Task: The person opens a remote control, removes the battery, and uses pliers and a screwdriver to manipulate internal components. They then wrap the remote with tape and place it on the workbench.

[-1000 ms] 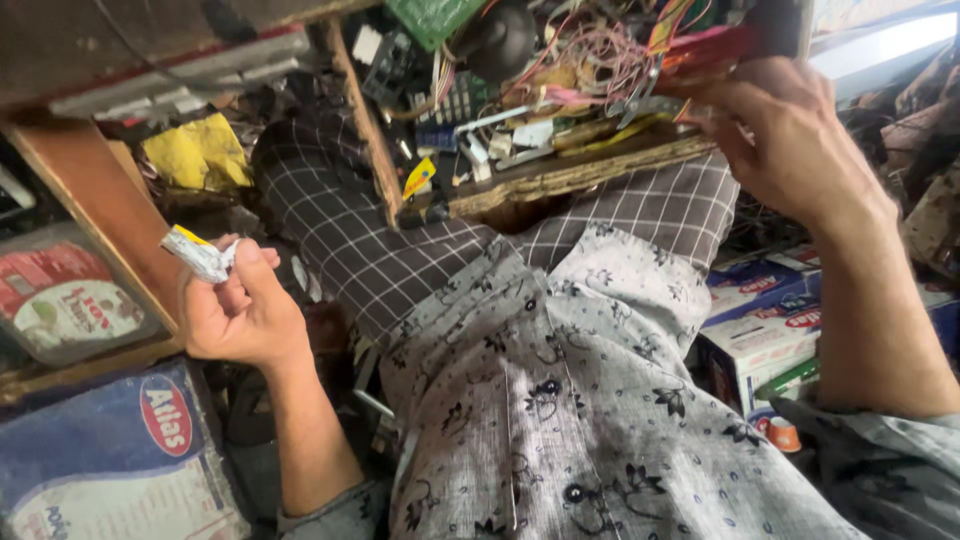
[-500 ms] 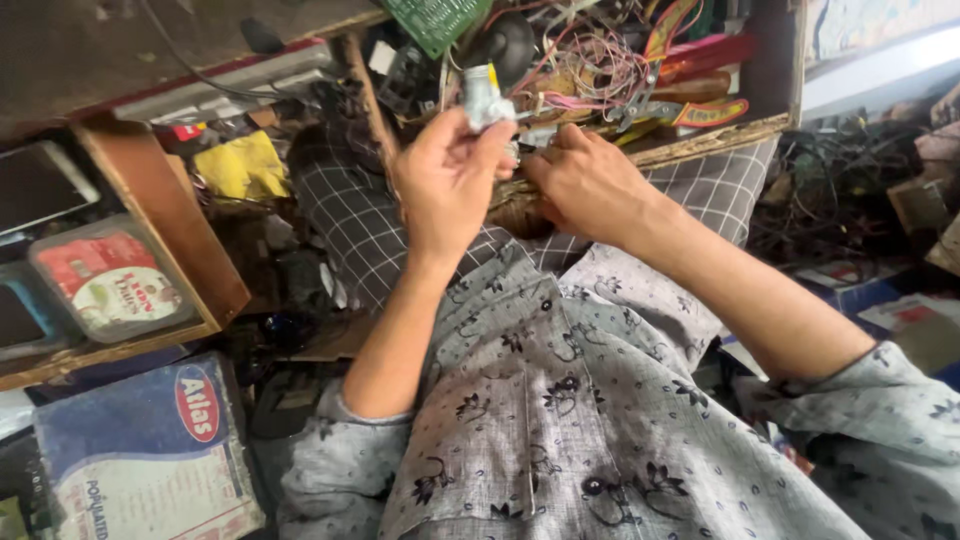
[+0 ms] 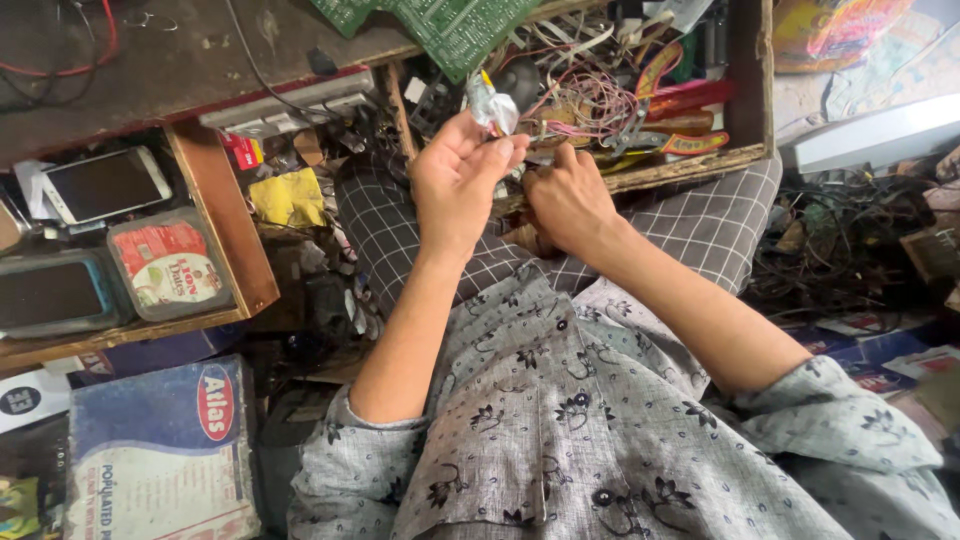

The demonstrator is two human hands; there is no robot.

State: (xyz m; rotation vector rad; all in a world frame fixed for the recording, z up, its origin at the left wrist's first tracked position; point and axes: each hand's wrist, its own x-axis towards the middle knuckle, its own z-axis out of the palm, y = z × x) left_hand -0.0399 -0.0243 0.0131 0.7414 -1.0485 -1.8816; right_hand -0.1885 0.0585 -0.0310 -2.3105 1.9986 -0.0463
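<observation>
Looking down from the head camera, the left hand (image 3: pixel 455 185) pinches a small crinkled silvery packet (image 3: pixel 492 105) between fingertips and thumb, raised just in front of a wooden tray (image 3: pixel 752 90) crammed with tangled wires (image 3: pixel 590 100). Just beside it, the right hand (image 3: pixel 568 200) curls closed by the tray's front edge; whether it holds anything cannot be told. A green circuit board (image 3: pixel 450 25) lies above.

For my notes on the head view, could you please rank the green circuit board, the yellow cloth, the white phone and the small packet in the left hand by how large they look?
1. green circuit board, though partly cropped
2. white phone
3. yellow cloth, close to the phone, so unsure
4. small packet, pinched by the left hand
</observation>
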